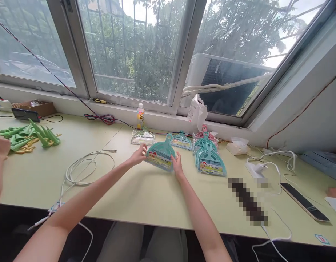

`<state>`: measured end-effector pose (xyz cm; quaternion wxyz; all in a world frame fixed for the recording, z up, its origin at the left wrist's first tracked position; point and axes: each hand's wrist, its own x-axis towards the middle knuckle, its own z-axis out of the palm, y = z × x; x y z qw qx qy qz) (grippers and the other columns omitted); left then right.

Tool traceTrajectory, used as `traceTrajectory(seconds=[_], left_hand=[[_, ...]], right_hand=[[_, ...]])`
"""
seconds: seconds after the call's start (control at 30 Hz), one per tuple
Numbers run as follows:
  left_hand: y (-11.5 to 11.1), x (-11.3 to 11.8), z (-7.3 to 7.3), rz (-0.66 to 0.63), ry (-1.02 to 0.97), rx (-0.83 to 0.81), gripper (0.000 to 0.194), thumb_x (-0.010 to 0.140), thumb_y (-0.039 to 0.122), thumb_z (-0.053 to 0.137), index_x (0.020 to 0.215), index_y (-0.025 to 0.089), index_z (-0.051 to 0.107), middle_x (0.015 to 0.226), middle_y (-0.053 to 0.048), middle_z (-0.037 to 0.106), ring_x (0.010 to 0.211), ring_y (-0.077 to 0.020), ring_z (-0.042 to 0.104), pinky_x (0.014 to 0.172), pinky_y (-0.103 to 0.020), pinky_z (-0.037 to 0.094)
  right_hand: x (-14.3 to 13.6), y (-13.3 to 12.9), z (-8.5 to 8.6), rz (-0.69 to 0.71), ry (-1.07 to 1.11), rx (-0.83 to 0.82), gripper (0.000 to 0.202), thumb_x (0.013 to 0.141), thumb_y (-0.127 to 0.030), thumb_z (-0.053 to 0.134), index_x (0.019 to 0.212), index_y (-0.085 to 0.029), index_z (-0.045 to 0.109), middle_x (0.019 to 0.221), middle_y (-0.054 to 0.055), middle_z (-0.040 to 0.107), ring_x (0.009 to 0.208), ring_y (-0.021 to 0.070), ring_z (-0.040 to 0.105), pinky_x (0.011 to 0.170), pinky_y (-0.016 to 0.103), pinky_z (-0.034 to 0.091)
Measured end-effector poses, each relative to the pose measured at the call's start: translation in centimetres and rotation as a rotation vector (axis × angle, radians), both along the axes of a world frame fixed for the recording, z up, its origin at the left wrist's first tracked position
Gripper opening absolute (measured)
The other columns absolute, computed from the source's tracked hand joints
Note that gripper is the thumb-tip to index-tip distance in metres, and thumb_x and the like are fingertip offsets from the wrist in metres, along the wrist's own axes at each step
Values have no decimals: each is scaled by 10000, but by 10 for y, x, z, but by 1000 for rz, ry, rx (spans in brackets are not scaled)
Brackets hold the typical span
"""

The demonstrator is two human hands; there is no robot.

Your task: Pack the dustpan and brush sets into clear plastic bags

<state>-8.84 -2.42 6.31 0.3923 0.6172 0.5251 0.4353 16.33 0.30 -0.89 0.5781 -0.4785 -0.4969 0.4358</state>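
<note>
A teal dustpan (160,155) is clasped at its sides between the left hand (138,155) and right hand (178,165), over the table (146,202). A two-handed holding step seems in hand; any move calls for an even grip. Similar dustpans (211,162) are piled right of the hands.

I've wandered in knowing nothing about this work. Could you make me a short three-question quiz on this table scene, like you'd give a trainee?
1. Where is the held teal dustpan set gripped?
2. True or false: the drink bottle stands upright near the window.
3. In the overlapping group of packs on the right, what colour is the rearmost dustpan? A) yellow B) pink C) black

Key:
1. At opposite sides: the left hand has one edge, the right hand the other.
2. True.
3. B, pink.
</note>
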Motion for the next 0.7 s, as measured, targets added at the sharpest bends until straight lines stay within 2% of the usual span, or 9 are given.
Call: traceTrajectory(seconds=[0.07, 0.13, 0.23, 0.3, 0.37, 0.47, 0.53, 0.7], left_hand=[[5, 22, 0, -79, -9, 14, 408, 650, 261, 698, 976, 236, 453, 892, 11, 617, 588, -117, 589, 528, -227, 430], [15, 33, 1, -66, -101, -3, 308, 781, 376, 623, 997, 232, 457, 866, -4, 639, 606, -118, 591, 548, -228, 454], [35, 32, -5, 128, -242, 69, 188, 903, 399, 477, 903, 211, 480, 715, 7, 600, 551, -105, 560, 557, -227, 469], [44, 28, -17, 283, -279, 103, 164, 920, 313, 422, 838, 197, 505, 604, 25, 518, 503, -98, 499, 529, -217, 452], [49, 25, -32, 340, -274, 103, 126, 896, 232, 428, 880, 192, 546, 585, 34, 491, 488, -96, 448, 505, -208, 436], [49, 26, -50, 290, -271, 140, 249, 844, 170, 491, 1080, 224, 551, 684, 35, 540, 534, -97, 455, 524, -207, 460], [48, 30, -56, 268, -316, 169, 336, 828, 150, 509, 1150, 247, 521, 733, 34, 540, 586, -101, 483, 556, -209, 480], [50, 38, -60, 250, -491, 77, 268, 843, 159, 516, 1098, 223, 467, 692, 47, 507, 553, -88, 441, 549, -203, 430]], right_hand=[[10, 1, 3, -58, 47, -5, 638, 807, -551, 617, 1338, -216, 500, 1355, 123, 609, 1238, 265, 587, 1033, 430, 473], [19, 0, 7, -107, 77, -7, 641, 812, -561, 605, 1339, -208, 514, 1368, 120, 599, 1255, 269, 571, 1040, 430, 470], [26, -1, 12, -128, 95, -36, 687, 802, -577, 615, 1366, -202, 502, 1394, 126, 578, 1252, 270, 569, 1046, 434, 466], [26, -2, 15, -108, 86, -35, 697, 792, -582, 630, 1357, -192, 510, 1387, 131, 582, 1249, 268, 569, 1058, 432, 456], [25, -3, 16, -78, 59, -7, 676, 788, -574, 642, 1328, -182, 531, 1365, 133, 599, 1248, 263, 568, 1075, 428, 439], [22, -2, 17, -17, 7, 44, 630, 791, -561, 648, 1282, -176, 558, 1331, 130, 623, 1240, 258, 573, 1088, 422, 424], [20, -2, 17, 22, -17, 59, 612, 795, -556, 648, 1269, -179, 562, 1309, 128, 638, 1228, 259, 581, 1082, 424, 429], [19, -3, 18, 65, -24, 64, 600, 791, -552, 659, 1255, -183, 564, 1336, 133, 621, 1238, 262, 573, 1083, 428, 426]])
